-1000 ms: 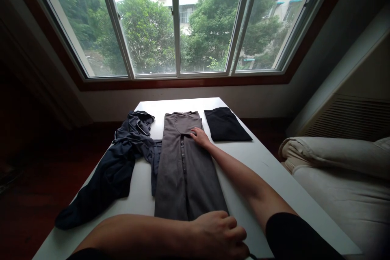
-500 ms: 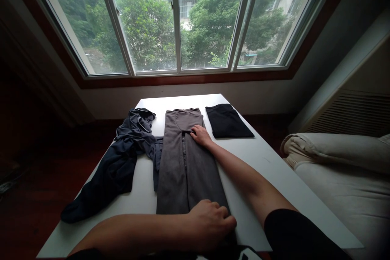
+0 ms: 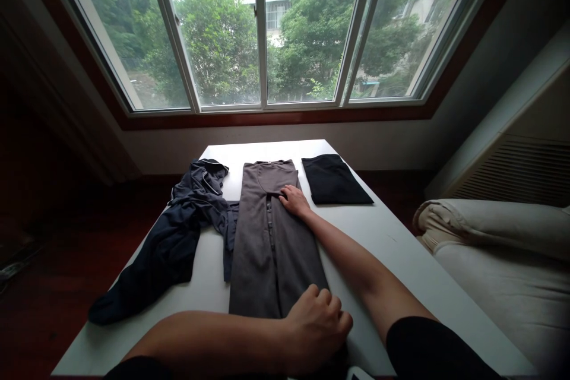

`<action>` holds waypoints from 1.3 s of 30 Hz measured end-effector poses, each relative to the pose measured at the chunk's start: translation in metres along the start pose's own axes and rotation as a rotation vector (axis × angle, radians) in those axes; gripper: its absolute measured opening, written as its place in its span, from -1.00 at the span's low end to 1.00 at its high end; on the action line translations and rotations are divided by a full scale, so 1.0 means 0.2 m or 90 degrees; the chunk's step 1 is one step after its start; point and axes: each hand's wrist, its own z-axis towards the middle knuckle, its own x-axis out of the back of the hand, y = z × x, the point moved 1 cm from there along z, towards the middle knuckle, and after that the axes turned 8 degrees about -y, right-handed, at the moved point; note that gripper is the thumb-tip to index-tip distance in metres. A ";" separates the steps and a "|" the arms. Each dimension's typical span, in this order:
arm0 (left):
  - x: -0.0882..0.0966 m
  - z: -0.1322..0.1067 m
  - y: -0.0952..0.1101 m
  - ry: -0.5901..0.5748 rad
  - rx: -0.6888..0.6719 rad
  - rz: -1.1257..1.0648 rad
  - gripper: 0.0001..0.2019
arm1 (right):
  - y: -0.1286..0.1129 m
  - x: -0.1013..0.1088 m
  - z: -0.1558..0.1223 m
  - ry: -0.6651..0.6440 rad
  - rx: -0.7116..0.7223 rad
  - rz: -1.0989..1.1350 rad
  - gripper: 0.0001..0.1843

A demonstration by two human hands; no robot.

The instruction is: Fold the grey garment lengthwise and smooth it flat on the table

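Grey-brown trousers (image 3: 256, 249) lie lengthwise on the white table, waistband toward the window, with a narrow gap between the legs. My right hand (image 3: 294, 199) rests flat on their right side below the waist, fingers stretched out. Reaching across the near end, my left hand (image 3: 318, 323) is curled closed at the right leg's lower part; its fingertips are hidden beneath it. Left of the trousers, a crumpled dark navy garment (image 3: 164, 267) with white piping touches their edge. A folded black cloth item (image 3: 333, 179) lies to the right of the waistband.
The white table (image 3: 392, 261) narrows toward the window (image 3: 262, 29). To the right stands a sofa with a pale cover (image 3: 494, 231), and a slatted unit (image 3: 521, 163) is behind it. Dark red flooring (image 3: 57, 285) shows on the left.
My left hand has shifted slightly right and away from me at the trouser leg. My right hand stays in the same place on the cloth. The view has tilted a little.
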 end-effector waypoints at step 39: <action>-0.01 -0.57 -0.19 -0.117 -0.021 -0.145 -0.79 | 0.16 0.15 -0.33 -0.057 -0.142 -0.045 -0.66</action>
